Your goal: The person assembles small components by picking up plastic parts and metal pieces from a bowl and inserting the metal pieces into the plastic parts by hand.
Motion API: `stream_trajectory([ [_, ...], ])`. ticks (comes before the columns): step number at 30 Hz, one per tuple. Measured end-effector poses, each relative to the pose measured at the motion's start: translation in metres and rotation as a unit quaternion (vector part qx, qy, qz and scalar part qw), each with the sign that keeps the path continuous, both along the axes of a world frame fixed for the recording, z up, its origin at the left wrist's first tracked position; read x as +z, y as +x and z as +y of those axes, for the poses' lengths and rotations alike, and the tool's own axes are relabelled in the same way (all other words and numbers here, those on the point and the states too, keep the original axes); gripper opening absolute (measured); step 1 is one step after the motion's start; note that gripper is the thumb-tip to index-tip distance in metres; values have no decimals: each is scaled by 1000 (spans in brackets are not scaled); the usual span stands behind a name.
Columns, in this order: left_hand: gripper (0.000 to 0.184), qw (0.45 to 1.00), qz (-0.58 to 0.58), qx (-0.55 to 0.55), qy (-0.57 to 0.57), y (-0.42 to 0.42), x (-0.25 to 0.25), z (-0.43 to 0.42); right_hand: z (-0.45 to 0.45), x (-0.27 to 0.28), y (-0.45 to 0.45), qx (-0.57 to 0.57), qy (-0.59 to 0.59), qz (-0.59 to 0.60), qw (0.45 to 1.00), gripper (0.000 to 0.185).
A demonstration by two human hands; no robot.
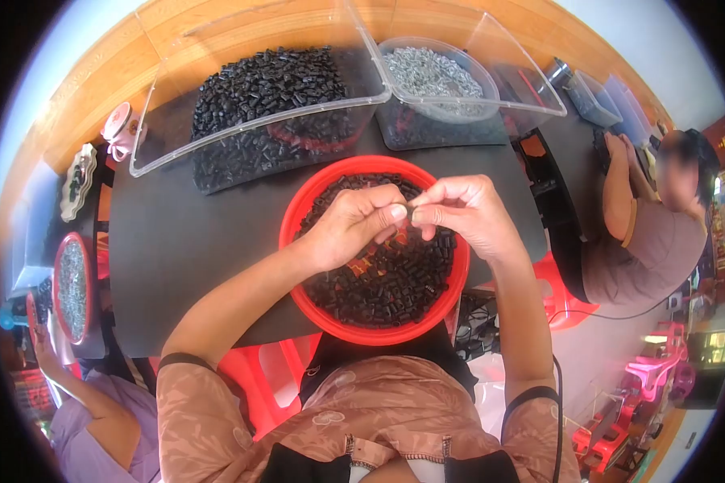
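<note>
Both my hands meet above a round red basin (292, 291) that holds many small black plastic pieces (379, 282). My left hand (354, 224) has its thumb and fingers pinched together. Against its fingertips, my right hand (459, 211) is also closed in a pinch. Whatever lies between the fingertips is too small and covered to name. Beneath my hands, part of the basin's patterned bottom shows among the black pieces.
Behind the basin stand a clear bin of black pieces (274, 80) and a clear bowl of silvery pieces (435, 72). A person (652, 225) sits at the right, another person (109, 427) at the lower left near a red tray (73, 286). A pink cup (121, 133) stands at the left.
</note>
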State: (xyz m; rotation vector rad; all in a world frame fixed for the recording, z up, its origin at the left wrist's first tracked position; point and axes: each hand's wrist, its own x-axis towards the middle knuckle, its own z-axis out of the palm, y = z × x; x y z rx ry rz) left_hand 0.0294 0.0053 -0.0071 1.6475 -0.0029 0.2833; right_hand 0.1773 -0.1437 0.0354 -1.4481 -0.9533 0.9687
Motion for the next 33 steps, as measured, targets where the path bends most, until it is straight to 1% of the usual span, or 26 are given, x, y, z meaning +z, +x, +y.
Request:
stream_trajectory([
  [1, 27, 1000, 2, -7, -6, -1, 1, 0, 2, -3, -1, 1, -1, 0, 1000, 9],
  [2, 27, 1000, -7, -5, 21, -2, 1, -1, 3, -5, -2, 1, 0, 2, 1000, 8],
  [4, 28, 1000, -27, -6, -10, -2, -4, -1, 6, -4, -4, -2, -3, 0, 1000, 8],
  [5, 28, 999, -39, -7, -25, -1, -5, 0, 7, -4, -6, -5, 15, 12, 1000, 8],
  [6, 28, 999, -23, -15, -43, 1, -5, 1, 7, -4, -8, -10, 31, 25, 999, 9],
  [7, 28, 1000, -8, -15, -16, 0, -4, 1, 5, -3, -10, -17, 45, 38, 998, 9],
  [8, 29, 1000, 6, -16, 10, -2, -1, 1, 2, 3, -9, -9, 19, 33, 999, 10],
  [9, 30, 999, 20, -15, 37, -3, 1, 1, -1, 8, -7, 1, -4, 2, 1000, 10],
  [11, 32, 998, 0, -9, 63, -2, 1, -3, -8, 19, 0, 24, -51, -60, 997, 10],
  [12, 34, 997, -9, -7, 78, -2, 2, -4, -12, 29, 5, 50, -99, -95, 989, 11],
  [15, 37, 999, -23, 43, -1, 1, -4, -2, -10, 63, 9, 181, -52, -151, 970, 10],
  [16, 38, 998, -28, 35, -36, -1, 0, 0, 3, 71, 2, 112, 32, -123, 985, 13],
  [17, 36, 997, -54, 30, -40, 2, -8, 1, 20, 71, -4, 18, 140, -83, 986, 18],
  [18, 35, 997, -49, 32, -45, 1, 0, -1, 40, 75, -20, -107, 240, -100, 960, 22],
  [19, 35, 997, -43, 36, -48, -3, 11, -3, 55, 81, -31, -166, 333, -99, 923, 22],
  [21, 31, 999, -14, 13, -27, -12, 30, -10, 44, 99, -56, -196, 327, -56, 923, 23],
  [22, 25, 999, -7, -24, 30, -15, 37, -11, 38, 95, -69, -202, 335, -26, 920, 22],
  [23, 17, 996, -25, -72, 38, -21, 43, -16, 31, 90, -83, -191, 339, -8, 921, 20],
  [24, 15, 989, -98, -43, 102, -24, 38, -31, 21, 75, -91, -132, 379, 41, 915, 15],
  [25, 18, 979, -105, -89, 148, -26, 41, -37, 13, 63, -106, -111, 400, 50, 908, 14],
  [26, 21, 966, -114, -134, 191, -28, 44, -43, 2, 54, -120, -87, 370, 0, 925, 15],
  [27, 26, 942, -57, -252, 214, -30, 65, -43, -1, 47, -139, -58, 415, -16, 908, 15],
  [28, 32, 901, 2, -366, 231, -31, 87, -43, -4, 40, -157, -27, 458, -29, 888, 16],
  [30, 39, 860, 65, -452, 228, -38, 83, -62, -16, 59, -164, 65, 412, -119, 901, 15],
  [31, 41, 876, 69, -427, 212, -44, 66, -85, -21, 51, -182, 80, 424, -97, 897, 16],
  [33, 41, 898, 66, -398, 174, -45, 60, -104, -29, 39, -214, 116, 446, -55, 886, 18],
])
